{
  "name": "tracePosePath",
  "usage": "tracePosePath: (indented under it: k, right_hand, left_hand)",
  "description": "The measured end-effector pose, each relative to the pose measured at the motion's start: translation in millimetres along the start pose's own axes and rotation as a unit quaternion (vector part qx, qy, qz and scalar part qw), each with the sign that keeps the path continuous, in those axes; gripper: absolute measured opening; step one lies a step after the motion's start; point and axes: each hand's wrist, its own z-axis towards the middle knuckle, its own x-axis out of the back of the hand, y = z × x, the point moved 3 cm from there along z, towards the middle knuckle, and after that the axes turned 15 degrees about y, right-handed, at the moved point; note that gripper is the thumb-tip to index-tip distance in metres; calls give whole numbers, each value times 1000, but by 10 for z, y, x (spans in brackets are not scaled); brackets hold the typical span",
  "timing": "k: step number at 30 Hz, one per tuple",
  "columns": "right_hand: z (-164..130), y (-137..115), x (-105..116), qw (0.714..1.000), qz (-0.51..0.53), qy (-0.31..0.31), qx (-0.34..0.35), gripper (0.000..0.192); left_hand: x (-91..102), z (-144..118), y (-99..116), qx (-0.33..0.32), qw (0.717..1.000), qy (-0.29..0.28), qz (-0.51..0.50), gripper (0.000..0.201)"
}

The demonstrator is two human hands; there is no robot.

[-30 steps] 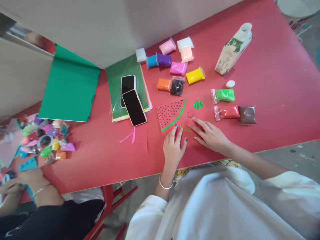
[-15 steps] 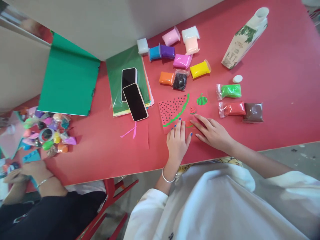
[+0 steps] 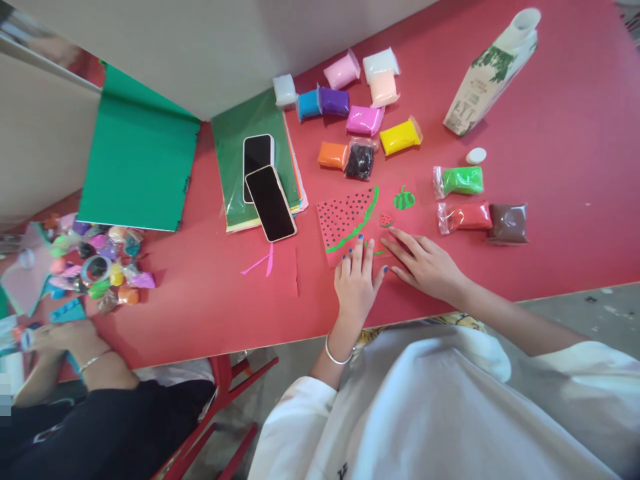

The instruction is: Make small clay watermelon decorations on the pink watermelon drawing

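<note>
My left hand [image 3: 356,283] lies flat on the red table [image 3: 210,307], fingers apart, its tips on the lower edge of a paper watermelon slice [image 3: 345,217] with black dots and a green rim. My right hand [image 3: 425,265] rests flat beside it, fingertips pointing left at a small red and green clay piece [image 3: 376,248] between the hands. A tiny clay watermelon wedge [image 3: 385,220] and a small green striped clay shape [image 3: 404,199] lie just beyond. Neither hand grips anything.
Several clay packets, among them yellow [image 3: 400,137], green [image 3: 460,181], red [image 3: 465,216] and brown [image 3: 508,223], lie beyond the hands. Two phones [image 3: 270,202] sit on stacked paper. A carton [image 3: 487,75] stands far right. Another person's hand [image 3: 65,337] and clay pile [image 3: 95,267] are left.
The view shifted slightly downward on the table over the second. Both my hands stayed flat near the small clay piece, the left fingers creeping a little onto the paper slice.
</note>
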Motion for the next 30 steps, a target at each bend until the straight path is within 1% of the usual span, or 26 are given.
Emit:
tracePosePath:
  k: [3, 8, 12, 17, 21, 23, 27, 30]
  right_hand:
    - [8, -5, 6, 1000, -2, 2, 2, 62]
    - [16, -16, 14, 1000, -1, 6, 5, 62]
    - [18, -24, 12, 1000, -19, 5, 4, 61]
    - [53, -49, 6, 999, -49, 10, 3, 60]
    - [110, -83, -8, 997, -72, 20, -15, 60]
    - [134, -111, -18, 997, -74, 31, -25, 59]
    - [152, -177, -41, 997, -65, 43, -31, 51]
    - [151, -210, -48, 995, -75, 49, -33, 48]
  left_hand:
    - [5, 1, -6, 0, 1000, 10, 2, 55]
    - [28, 4, -35, 30, 999, 34, -18, 57]
    - [22, -2, -21, 14, 999, 30, -12, 52]
    - [-7, -6, -18, 25, 999, 15, -28, 53]
    - [5, -13, -33, 28, 998, 36, -34, 53]
    - [18, -23, -42, 32, 998, 45, -41, 50]
    - [27, -35, -42, 41, 997, 36, -53, 45]
    - [30, -31, -31, 40, 997, 42, -57, 43]
